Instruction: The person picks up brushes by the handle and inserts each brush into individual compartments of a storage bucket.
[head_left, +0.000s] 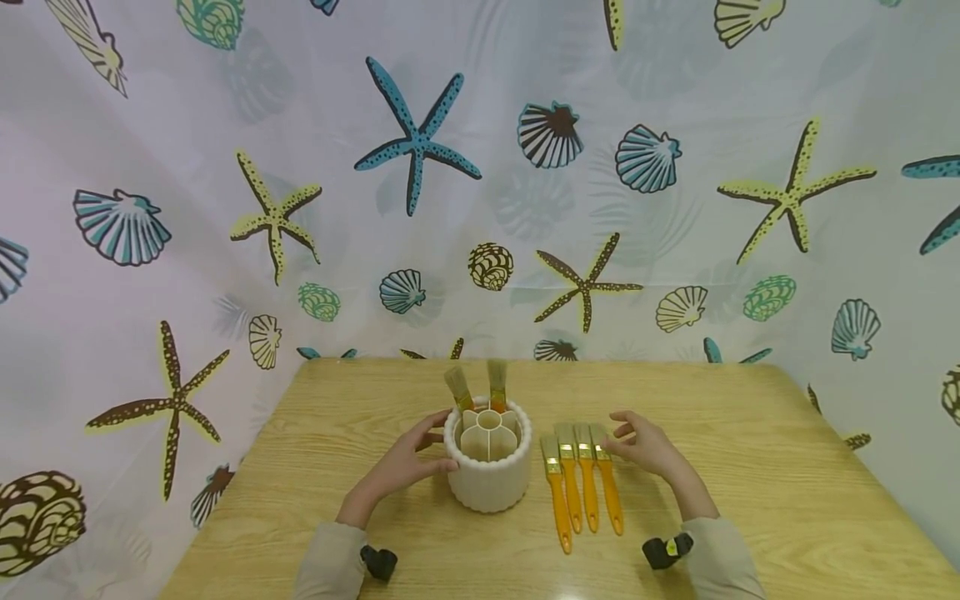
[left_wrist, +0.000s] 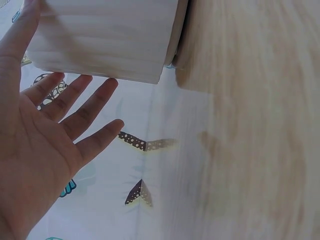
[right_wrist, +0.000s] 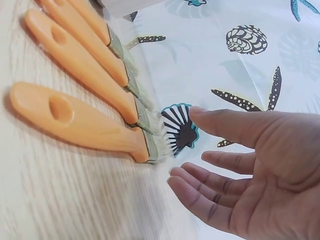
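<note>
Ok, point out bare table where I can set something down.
The table is bare left of the left grip, right of the right grip, and behind the four brushes, up to the patterned curtain. It's crowded mid-table: the white holder stands by the left grip, brushes between it and the right.

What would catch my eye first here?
Probably the bright starfish printed on the sheet behind the table. Next, the white pot on the table, with two brushes poking out and the left hand at its side. Then four orange brushes lying right of it, near the right hand.
</note>
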